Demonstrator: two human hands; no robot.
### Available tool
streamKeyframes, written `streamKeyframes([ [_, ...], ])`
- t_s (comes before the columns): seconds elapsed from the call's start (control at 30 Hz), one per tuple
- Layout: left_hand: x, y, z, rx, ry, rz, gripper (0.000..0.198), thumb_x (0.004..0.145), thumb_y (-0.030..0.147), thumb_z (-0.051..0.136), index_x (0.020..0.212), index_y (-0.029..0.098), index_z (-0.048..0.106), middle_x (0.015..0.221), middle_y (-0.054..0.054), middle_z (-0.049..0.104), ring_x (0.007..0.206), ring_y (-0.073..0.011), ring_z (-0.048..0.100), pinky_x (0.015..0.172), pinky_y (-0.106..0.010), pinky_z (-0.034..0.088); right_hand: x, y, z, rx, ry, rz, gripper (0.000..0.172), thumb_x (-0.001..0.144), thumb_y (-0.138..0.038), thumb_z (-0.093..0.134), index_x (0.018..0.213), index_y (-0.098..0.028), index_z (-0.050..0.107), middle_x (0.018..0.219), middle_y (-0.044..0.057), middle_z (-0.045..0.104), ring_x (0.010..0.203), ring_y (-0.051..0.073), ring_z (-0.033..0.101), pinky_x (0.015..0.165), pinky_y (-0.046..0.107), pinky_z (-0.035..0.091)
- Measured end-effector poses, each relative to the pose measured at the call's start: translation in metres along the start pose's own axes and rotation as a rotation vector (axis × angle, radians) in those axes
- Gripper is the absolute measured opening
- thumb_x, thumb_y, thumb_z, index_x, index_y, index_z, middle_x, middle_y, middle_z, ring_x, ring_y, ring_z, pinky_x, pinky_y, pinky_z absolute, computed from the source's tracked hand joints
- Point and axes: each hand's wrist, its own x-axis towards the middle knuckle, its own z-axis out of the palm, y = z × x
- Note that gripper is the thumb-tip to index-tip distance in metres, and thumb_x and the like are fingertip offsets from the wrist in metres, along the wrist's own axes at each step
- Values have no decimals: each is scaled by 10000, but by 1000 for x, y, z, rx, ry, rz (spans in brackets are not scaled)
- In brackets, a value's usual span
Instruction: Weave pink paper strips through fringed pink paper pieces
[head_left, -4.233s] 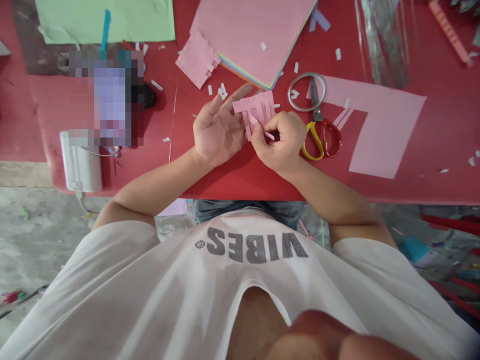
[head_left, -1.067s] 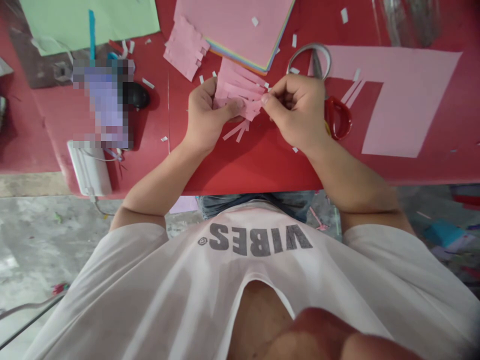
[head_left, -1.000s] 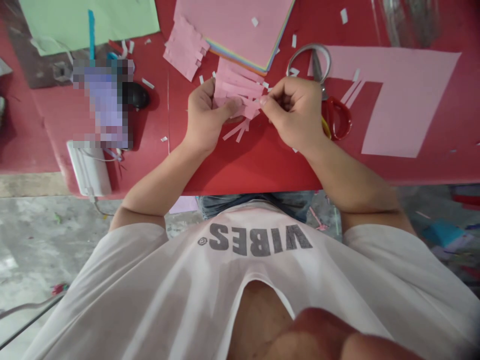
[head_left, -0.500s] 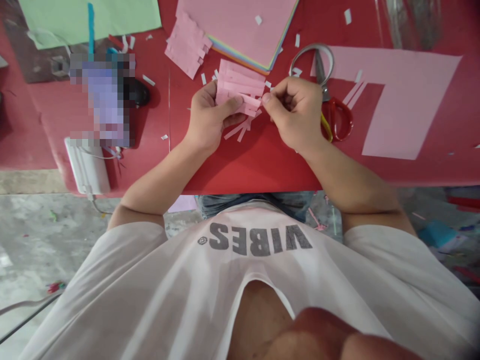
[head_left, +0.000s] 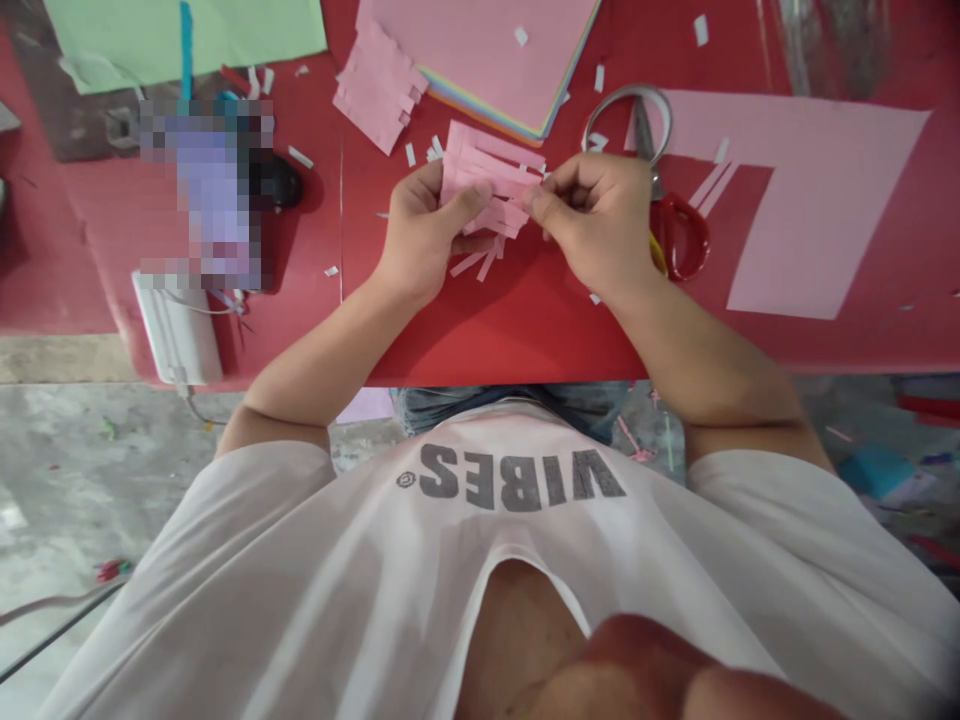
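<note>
A small pink piece of paper (head_left: 487, 160), slit into strips along its right side, is gripped at its left edge by my left hand (head_left: 424, 225), thumb on top. The fingertips of my right hand (head_left: 596, 215) are pinched on the end of one of its pink strips. Below the piece, a few narrow loose pink strips (head_left: 480, 262) lie on the red tabletop (head_left: 510, 340). Scissors with red and yellow handles (head_left: 682, 240) rest beside my right hand, partly hidden by it. A roll of tape (head_left: 592, 115) overlaps their blades.
Farther back are a woven pink square (head_left: 379, 90) and a stack of coloured paper (head_left: 480, 50). An L-shaped pink sheet (head_left: 802, 220) lies on the right. At left are a white power bank (head_left: 176, 335) with a cable and a green sheet (head_left: 187, 40). White scraps are scattered about.
My right fingers have moved slightly inward and now pinch a paper strip. The slit paper has shifted a little right, and its strips have spread apart.
</note>
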Motion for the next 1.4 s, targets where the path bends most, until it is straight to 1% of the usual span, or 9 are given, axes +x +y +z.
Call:
streamKeyframes([
  [0.2, 2, -5, 0, 4, 2, 0, 305, 757, 549, 834, 971, 379, 699, 927, 46, 791, 850, -241, 731, 694, -455, 693, -3, -1, 3, 95, -21, 84, 449, 829, -696, 843, 727, -296, 666, 574, -28, 625, 449, 162, 496, 433, 389, 286],
  [0.37, 0, -7, 1, -3, -20, 7, 286, 771, 539, 831, 961, 387, 681, 911, 41, 775, 812, -243, 723, 719, -496, 681, -6, 4, 4, 136, -46, 145, 431, 837, -711, 815, 740, -323, 655, 602, -20, 586, 480, 171, 432, 471, 398, 294],
  [0.47, -5, -3, 3, 0, -41, -2, 296, 818, 545, 814, 998, 359, 671, 925, 21, 767, 820, -243, 729, 762, -506, 680, -7, 5, 5, 98, -55, 164, 450, 819, -719, 825, 712, -331, 626, 583, -22, 524, 535, 176, 405, 512, 397, 302],
  [0.6, -11, 5, 8, -12, -37, -18, 274, 882, 571, 735, 996, 338, 650, 936, 8, 759, 922, -263, 767, 801, -492, 694, -7, 4, 7, 83, -60, 179, 490, 813, -708, 832, 659, -322, 572, 584, -17, 517, 573, 188, 410, 538, 401, 305],
  [0.83, -8, -2, 10, -32, -13, 11, 278, 879, 598, 713, 921, 340, 620, 890, 18, 765, 998, -272, 773, 849, -494, 690, -5, 5, 8, 139, -79, 168, 429, 813, -618, 866, 689, -313, 591, 616, -25, 530, 575, 171, 404, 569, 394, 322],
  [0.97, -8, -3, 10, -37, -4, 2, 234, 852, 561, 739, 930, 360, 648, 896, 34, 769, 941, -262, 765, 811, -488, 691, -5, 4, 8, 123, -88, 206, 387, 790, -592, 879, 716, -322, 611, 659, -29, 586, 602, 171, 417, 571, 394, 343],
  [1.2, -10, -3, 13, 1, 31, 26, 341, 785, 627, 786, 946, 359, 650, 901, 22, 762, 833, -243, 707, 770, -476, 672, -4, 6, 8, 159, -104, 190, 328, 772, -533, 901, 748, -327, 646, 620, -35, 560, 586, 171, 415, 570, 397, 379],
  [1.3, -10, -4, 13, -14, 43, 58, 302, 805, 576, 802, 934, 354, 643, 905, 27, 743, 806, -217, 672, 788, -466, 665, -3, 6, 6, 147, -120, 166, 292, 800, -493, 890, 757, -322, 658, 592, -36, 562, 578, 171, 447, 560, 391, 375],
  [1.4, -9, -4, 13, -28, 62, 78, 201, 851, 479, 773, 919, 346, 639, 896, 24, 719, 785, -204, 658, 813, -474, 660, -4, 3, 4, 122, -110, 188, 233, 812, -365, 857, 710, -310, 655, 598, -27, 605, 526, 164, 471, 508, 383, 322],
])
